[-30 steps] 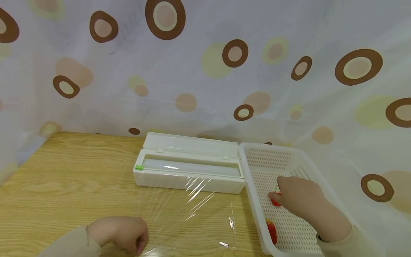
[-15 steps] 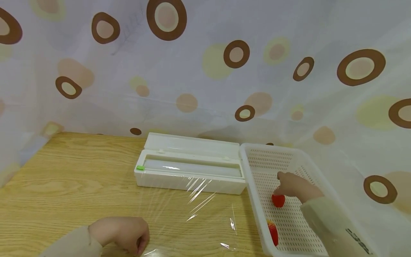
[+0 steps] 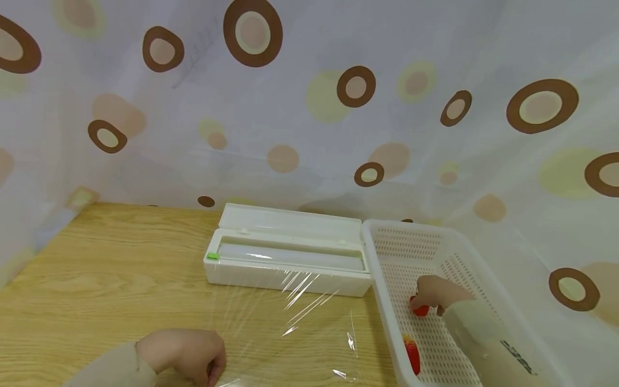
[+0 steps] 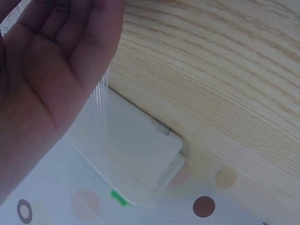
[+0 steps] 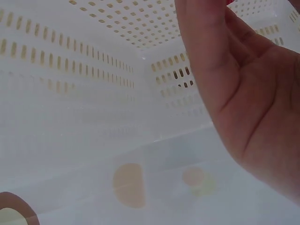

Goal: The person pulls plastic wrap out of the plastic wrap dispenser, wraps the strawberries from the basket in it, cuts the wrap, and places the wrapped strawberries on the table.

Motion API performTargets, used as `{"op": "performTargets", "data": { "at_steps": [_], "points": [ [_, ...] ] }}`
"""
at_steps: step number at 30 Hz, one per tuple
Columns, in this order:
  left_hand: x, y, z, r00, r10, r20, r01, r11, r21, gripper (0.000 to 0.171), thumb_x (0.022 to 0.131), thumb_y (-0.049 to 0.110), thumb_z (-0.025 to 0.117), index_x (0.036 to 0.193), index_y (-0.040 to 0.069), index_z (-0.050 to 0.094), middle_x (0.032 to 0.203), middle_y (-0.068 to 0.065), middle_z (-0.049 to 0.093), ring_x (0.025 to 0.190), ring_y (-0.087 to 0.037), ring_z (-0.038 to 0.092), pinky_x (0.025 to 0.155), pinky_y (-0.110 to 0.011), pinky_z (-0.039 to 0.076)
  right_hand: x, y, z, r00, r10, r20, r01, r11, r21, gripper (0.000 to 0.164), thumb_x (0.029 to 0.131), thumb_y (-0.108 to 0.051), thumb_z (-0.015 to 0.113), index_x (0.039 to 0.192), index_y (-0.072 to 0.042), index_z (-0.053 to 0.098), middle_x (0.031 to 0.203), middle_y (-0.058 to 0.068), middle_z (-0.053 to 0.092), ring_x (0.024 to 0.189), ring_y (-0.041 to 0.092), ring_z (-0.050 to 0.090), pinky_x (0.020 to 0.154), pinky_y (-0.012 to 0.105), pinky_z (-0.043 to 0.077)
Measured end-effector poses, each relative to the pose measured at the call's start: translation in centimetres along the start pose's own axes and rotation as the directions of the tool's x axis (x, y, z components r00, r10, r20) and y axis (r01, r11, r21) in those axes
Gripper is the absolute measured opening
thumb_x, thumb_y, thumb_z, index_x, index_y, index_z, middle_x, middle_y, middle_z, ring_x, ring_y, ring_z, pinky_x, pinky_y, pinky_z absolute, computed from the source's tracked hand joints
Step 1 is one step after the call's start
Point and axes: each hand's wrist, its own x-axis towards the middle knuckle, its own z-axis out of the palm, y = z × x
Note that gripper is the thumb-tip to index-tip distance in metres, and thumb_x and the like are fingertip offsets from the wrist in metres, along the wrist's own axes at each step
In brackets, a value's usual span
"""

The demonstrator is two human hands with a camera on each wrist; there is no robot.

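A sheet of clear cling film (image 3: 290, 336) runs from the open white dispenser box (image 3: 285, 279) toward the table's near side. My left hand (image 3: 181, 352) grips its near left part with curled fingers; the left wrist view shows the film stretched between that hand (image 4: 51, 70) and the box. Inside the white basket (image 3: 387, 312), my right hand (image 3: 440, 293) has its thumb and fingers at a red strawberry (image 3: 422, 310), pinching it. Only a sliver of red shows past the right hand (image 5: 253, 89) in the right wrist view.
Another strawberry (image 3: 411, 355), red with a yellowish top, lies by the basket's left wall. A green tab (image 3: 213, 256) marks the dispenser's left end. Behind the wooden table (image 3: 121, 279) hangs a white curtain (image 3: 290, 107) with brown rings.
My right hand has shifted over the strawberry, turned, and come down onto it, while its sleeve swung further into the basket. The left hand stays on the film. The view has tilted slightly.
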Motion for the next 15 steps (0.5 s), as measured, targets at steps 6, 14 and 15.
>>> {"op": "performTargets", "data": {
  "at_steps": [6,14,15],
  "points": [
    [-0.1,0.0,0.1,1.000,0.010,-0.008,-0.010,1.000,0.013,0.016,0.070,-0.007,0.071,0.063,0.006,0.066,0.054,0.014,0.047,0.048,0.004,0.035,0.046,-0.011,0.031,0.2,0.3,0.3,1.000,0.006,-0.017,-0.006,1.000,-0.018,0.025,0.078,-0.015,0.065,0.066,-0.011,0.043,0.066,0.001,0.037,0.056,0.013,0.033,0.046,0.023,0.034],
    [0.0,0.1,0.0,1.000,-0.017,0.005,0.017,1.000,0.002,0.016,0.071,-0.007,0.070,0.064,0.007,0.066,0.055,0.014,0.048,0.048,0.004,0.036,0.046,-0.011,0.031,0.9,0.7,1.0,0.999,-0.007,-0.051,0.003,0.998,-0.070,0.024,0.078,-0.015,0.064,0.066,-0.009,0.044,0.065,0.002,0.042,0.058,0.016,0.043,0.049,0.027,0.041],
    [0.0,0.1,0.1,1.000,-0.016,0.005,0.016,1.000,0.002,0.016,0.071,-0.007,0.070,0.064,0.007,0.066,0.055,0.014,0.048,0.048,0.004,0.036,0.046,-0.011,0.031,0.9,0.6,1.1,0.998,-0.009,-0.055,0.004,0.997,-0.073,0.024,0.078,-0.015,0.064,0.067,-0.009,0.044,0.066,0.003,0.043,0.058,0.016,0.044,0.049,0.027,0.041]
  ]
}}
